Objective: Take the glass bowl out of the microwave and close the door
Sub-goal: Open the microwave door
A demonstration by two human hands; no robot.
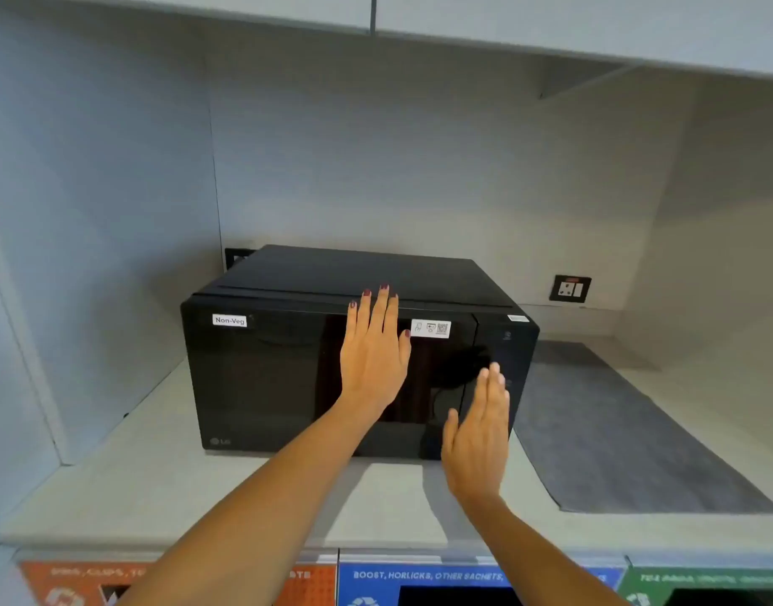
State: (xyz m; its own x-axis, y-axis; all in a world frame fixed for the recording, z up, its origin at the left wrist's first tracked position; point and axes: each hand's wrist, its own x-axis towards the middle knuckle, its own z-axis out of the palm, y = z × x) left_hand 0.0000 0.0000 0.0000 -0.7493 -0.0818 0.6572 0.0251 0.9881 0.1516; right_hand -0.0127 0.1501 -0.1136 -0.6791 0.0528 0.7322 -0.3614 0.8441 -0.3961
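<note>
A black, boxy microwave (332,365) with a glossy, mirror-like door (288,378) is being shown on a pale, matte counter (157,487), door shut. The glass bowl is not being seen anywhere; whether it is sitting behind the dark door cannot be told.

The left hand (373,356) is being pressed flat against the door near its top edge, fingers straight and together, nothing being gripped. Dark red nail polish is being worn. The right hand (478,435) is being held open and edge-on just in front of the door's right side, by the control panel (502,365), fingers extended, nothing being held; contact with the door cannot be told.

A white label (229,320) reading "Non-Veg" is being displayed at the door's top left. A white sticker (431,328) with small icons and a QR code is being displayed at the top right, its text too small to be read. An "LG" logo (220,441) is being shown at the bottom left.

A grey, fabric-like rectangular mat (616,430) is lying right of the microwave. A black wall socket (570,289) is being seen behind it. Below the counter, an orange panel (69,579), a blue panel (428,577) reading "BOOST, HORLICKS, OTHER SACHETS," and a green panel (703,581) are being shown.
</note>
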